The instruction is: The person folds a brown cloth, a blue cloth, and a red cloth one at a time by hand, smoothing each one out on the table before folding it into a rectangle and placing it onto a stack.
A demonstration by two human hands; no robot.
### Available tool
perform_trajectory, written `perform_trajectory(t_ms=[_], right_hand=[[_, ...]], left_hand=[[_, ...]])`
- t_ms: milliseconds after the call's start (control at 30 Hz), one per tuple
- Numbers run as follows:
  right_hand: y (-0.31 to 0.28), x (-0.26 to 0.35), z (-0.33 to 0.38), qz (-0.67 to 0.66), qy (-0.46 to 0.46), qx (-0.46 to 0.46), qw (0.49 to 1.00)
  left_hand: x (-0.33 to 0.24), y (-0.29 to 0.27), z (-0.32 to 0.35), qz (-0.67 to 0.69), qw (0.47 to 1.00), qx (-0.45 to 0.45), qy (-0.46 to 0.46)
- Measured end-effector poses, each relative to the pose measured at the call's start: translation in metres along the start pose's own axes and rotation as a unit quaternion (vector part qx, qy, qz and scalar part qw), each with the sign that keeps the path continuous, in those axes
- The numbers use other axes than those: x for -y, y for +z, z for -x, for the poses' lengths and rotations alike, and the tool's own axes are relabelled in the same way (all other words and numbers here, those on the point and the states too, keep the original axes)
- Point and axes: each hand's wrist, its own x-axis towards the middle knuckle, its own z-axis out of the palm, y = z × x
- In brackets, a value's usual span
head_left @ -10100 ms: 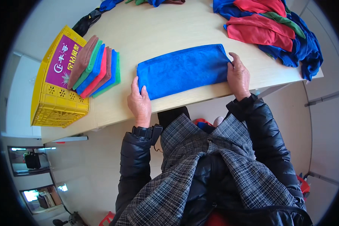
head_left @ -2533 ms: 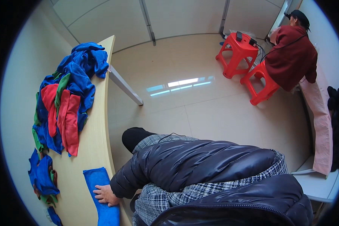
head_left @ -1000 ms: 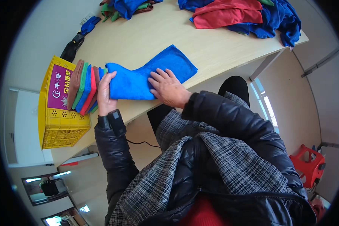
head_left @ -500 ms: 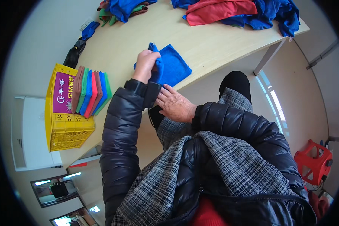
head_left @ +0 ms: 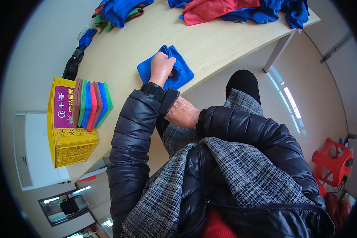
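Note:
A blue cloth lies folded near the front edge of the table, its layers bunched and lifted around my fingers. My left hand is closed on it from above, with the fingertips partly tucked into a fold. Just below the left wrist, my right hand is at the table's edge. The dark band and box on my left wrist cover its fingers, so I cannot see whether they touch the cloth.
Several folded cloths stand in a row against a yellow crate on the left. Loose piles of blue, green and brown cloths and red and blue cloths lie at the table's far side. A red stool stands right.
My left hand has pressed down onto the blue cloth, whose raised layer now lies lower and spreads left. The right hand's fingers, stretched out before, have slipped behind the left wrist.

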Motion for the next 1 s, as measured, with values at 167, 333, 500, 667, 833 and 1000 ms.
perform_trajectory(t_ms=[167,333,500,667,833,1000], right_hand=[[0.052,-0.029,0.014,-0.054,0.011,-0.16,0.986],[0.065,-0.011,-0.011,-0.34,0.118,-0.243,0.901],[0.031,-0.009,0.002,-0.032,0.002,-0.174,0.984],[0.036,-0.015,0.003,0.035,-0.017,-0.213,0.976],[0.039,-0.01,-0.004,0.066,-0.008,-0.232,0.97],[0.001,0.005,-0.025,-0.051,0.03,-0.087,0.994]], left_hand=[[-0.015,0.027,-0.005,0.019,0.991,0.076,0.108],[-0.009,-0.002,0.011,0.094,0.985,0.114,0.089],[0.074,-0.058,0.008,-0.003,0.981,-0.048,0.186],[0.094,-0.065,0.035,-0.245,0.908,-0.016,0.339],[0.105,-0.059,0.028,-0.238,0.912,0.037,0.332],[0.109,-0.065,0.037,-0.369,0.868,-0.003,0.332]])
